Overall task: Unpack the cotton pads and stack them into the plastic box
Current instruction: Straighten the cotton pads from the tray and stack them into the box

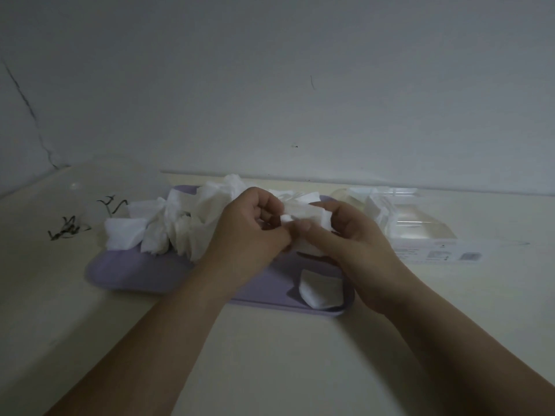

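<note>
A lilac tray lies on the pale table, heaped with loose white cotton pads along its far left side. One small stack of pads rests at the tray's near right corner. Above the tray's middle, my left hand and my right hand meet, both pinching a small bundle of white cotton pads between thumbs and fingers. The clear plastic box stands to the right of the tray, with some white pads inside it.
A clear plastic lid or wrapper lies at the far left beside dark twisted ties. A printed label strip sits in front of the box. A grey wall rises just behind the table.
</note>
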The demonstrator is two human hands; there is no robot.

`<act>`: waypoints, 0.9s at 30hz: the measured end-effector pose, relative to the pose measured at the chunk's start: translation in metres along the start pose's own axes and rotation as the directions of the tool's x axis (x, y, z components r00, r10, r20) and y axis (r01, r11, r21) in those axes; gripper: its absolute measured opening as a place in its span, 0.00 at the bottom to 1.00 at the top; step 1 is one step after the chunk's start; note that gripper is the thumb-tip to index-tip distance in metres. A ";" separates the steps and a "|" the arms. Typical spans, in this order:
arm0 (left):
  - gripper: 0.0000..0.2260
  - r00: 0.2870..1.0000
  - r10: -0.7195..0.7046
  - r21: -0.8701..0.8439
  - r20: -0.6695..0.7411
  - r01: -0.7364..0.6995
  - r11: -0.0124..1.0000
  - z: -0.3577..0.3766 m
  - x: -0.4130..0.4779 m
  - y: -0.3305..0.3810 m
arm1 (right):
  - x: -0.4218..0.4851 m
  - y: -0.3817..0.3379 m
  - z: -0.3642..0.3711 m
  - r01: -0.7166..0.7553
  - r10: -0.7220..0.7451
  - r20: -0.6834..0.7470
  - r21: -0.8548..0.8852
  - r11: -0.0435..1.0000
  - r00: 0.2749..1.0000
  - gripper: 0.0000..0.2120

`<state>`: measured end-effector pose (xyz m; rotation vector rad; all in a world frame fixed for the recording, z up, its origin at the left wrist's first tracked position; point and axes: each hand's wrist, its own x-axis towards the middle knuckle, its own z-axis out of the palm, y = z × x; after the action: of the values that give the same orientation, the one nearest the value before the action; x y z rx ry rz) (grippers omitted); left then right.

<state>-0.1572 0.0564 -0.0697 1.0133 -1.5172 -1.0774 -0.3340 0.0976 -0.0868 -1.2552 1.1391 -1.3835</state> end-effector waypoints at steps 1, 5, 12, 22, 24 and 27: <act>0.14 1.000 0.011 0.015 -0.011 -0.011 1.000 0.002 -0.001 -0.001 | 0.001 0.003 0.000 0.023 -0.027 -0.080 -0.045 0.999 0.996 0.19; 0.12 0.973 -0.044 0.337 0.228 -0.036 0.941 0.006 -0.007 -0.009 | 0.007 0.007 -0.005 0.083 -0.131 -0.315 -0.160 0.984 0.940 0.17; 0.12 0.861 -0.103 0.606 0.497 -0.260 0.751 0.013 -0.017 -0.002 | 0.009 0.007 -0.007 0.066 -0.134 -0.351 -0.200 0.977 0.927 0.15; 0.12 0.952 -0.030 -0.054 0.305 0.048 0.997 -0.008 -0.001 0.012 | 0.008 0.011 -0.012 0.018 -0.027 -0.165 -0.053 0.998 0.986 0.18; 0.14 0.972 -0.008 -0.049 0.235 0.020 0.999 -0.008 0.000 0.010 | 0.006 0.008 -0.009 -0.005 0.005 -0.050 -0.009 1.000 0.999 0.17; 0.16 0.980 0.006 0.011 0.198 -0.009 1.000 -0.011 0.003 0.004 | 0.004 0.004 -0.006 -0.004 0.004 -0.009 -0.018 1.000 1.000 0.12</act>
<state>-0.1473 0.0531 -0.0633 0.9290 -1.6868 -1.1940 -0.3404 0.0931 -0.0906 -1.2602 1.1623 -1.3797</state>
